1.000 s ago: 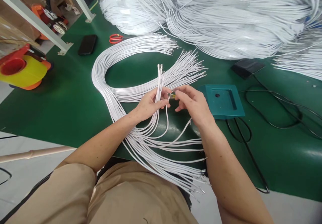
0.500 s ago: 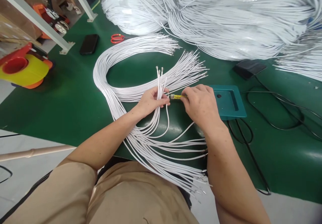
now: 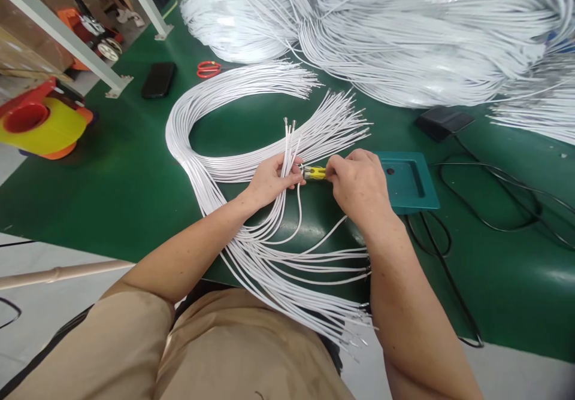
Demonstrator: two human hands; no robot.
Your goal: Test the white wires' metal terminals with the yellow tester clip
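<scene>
Left hand (image 3: pixel 268 183): thumb against bent fingers, grasping a few white cables (image 3: pixel 288 147), ends poking up above the fingers. Right hand (image 3: pixel 360 183): back up, fingers curled, gripping small yellow piece (image 3: pixel 317 173) between the hands, its near end at the left fingertips. Forearms angle inward. Looped cable bundle (image 3: pixel 178 127) beyond and left of left hand; teal tray (image 3: pixel 432 199) just right of right hand; big cable heap (image 3: pixel 426 41) well beyond both.
</scene>
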